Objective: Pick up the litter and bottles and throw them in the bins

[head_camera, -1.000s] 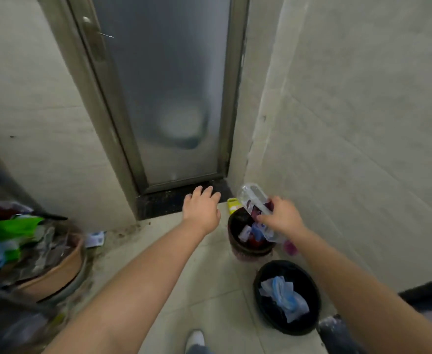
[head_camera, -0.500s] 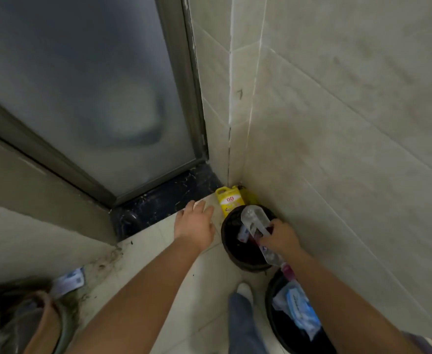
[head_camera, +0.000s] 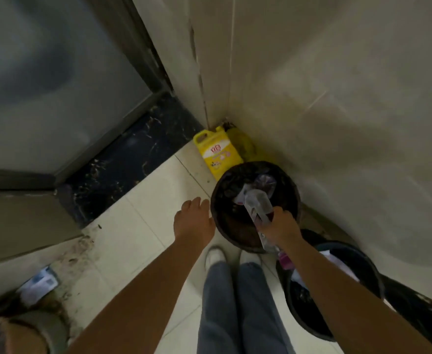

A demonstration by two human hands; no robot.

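My right hand grips a clear plastic bottle with a pink cap end; the bottle's base points into a dark round bin in the corner. That bin holds some wrappers. A second black bin with white and blue litter stands to its right, partly hidden by my right forearm. My left hand hovers over the floor just left of the first bin, fingers apart, holding nothing.
A yellow jug leans in the wall corner behind the bin. A dark threshold and frosted door lie to the left. A paper scrap and a tan basin sit at the lower left. My feet stand before the bins.
The view has tilted down and closer to the corner. My right hand has lowered the bottle further into the dark bin. My left hand stays beside the bin.
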